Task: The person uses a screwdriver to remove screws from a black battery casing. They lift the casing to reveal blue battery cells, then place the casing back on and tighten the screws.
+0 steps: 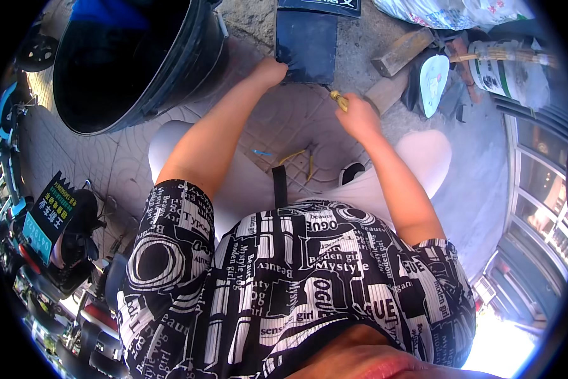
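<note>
Ahead of me on the ground lies a black rectangular box (306, 41) with a smooth, shiny top. My left hand (270, 72) is closed at its near left corner, with the fingertips partly hidden. In my right hand (360, 119) is a screwdriver (339, 99) with a yellowish handle, gripped in closed fingers. Its thin dark shaft points toward the box's near right edge; whether the tip touches is too small to tell. Between my knees, yellow strips (309, 163) and a small blue strip (262, 153) lie on the paving.
A big black bucket (198, 82) stands at my left. Another dark box (322, 5) lies beyond the first. To the right are a wooden block (402, 52), a white bag (451, 11) and a white bucket (508, 74). Parked scooters (75, 246) line the far left.
</note>
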`<action>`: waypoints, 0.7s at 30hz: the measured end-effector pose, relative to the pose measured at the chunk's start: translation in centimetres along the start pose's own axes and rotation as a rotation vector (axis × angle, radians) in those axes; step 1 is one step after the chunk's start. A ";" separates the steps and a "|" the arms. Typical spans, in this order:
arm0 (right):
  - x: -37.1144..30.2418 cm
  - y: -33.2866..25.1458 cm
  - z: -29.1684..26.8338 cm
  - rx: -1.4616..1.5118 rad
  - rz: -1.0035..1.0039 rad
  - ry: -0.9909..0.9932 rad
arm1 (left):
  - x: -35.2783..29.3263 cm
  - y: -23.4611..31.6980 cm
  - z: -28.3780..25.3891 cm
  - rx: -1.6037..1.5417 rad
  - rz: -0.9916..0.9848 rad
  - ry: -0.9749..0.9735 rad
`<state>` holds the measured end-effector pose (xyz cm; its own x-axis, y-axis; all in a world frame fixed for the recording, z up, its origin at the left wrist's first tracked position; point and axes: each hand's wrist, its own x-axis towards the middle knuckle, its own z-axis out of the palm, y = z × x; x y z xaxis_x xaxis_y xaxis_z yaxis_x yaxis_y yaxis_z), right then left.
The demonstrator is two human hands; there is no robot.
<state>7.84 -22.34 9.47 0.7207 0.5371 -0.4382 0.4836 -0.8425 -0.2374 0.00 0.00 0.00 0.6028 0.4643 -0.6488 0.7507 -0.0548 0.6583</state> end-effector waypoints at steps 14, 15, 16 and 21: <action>2.0 -4.3 0.0 -0.175 0.003 -0.155 | 0.5 -1.0 -0.1 -0.075 -0.020 -0.051; 2.1 -4.2 0.0 -0.156 0.018 -0.153 | -0.1 -0.4 -0.4 -0.077 -0.025 -0.070; 2.3 -4.0 0.2 -0.138 0.033 -0.152 | -0.9 0.4 -0.8 -0.080 -0.030 -0.089; 4.8 -1.5 2.0 0.259 0.216 -0.222 | -0.7 0.1 -0.6 -0.080 0.000 -0.097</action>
<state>9.54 -18.54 5.99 0.6533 0.3489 -0.6719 0.1713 -0.9326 -0.3177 -0.51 0.20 0.71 0.6289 0.3769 -0.6800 0.7291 0.0179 0.6842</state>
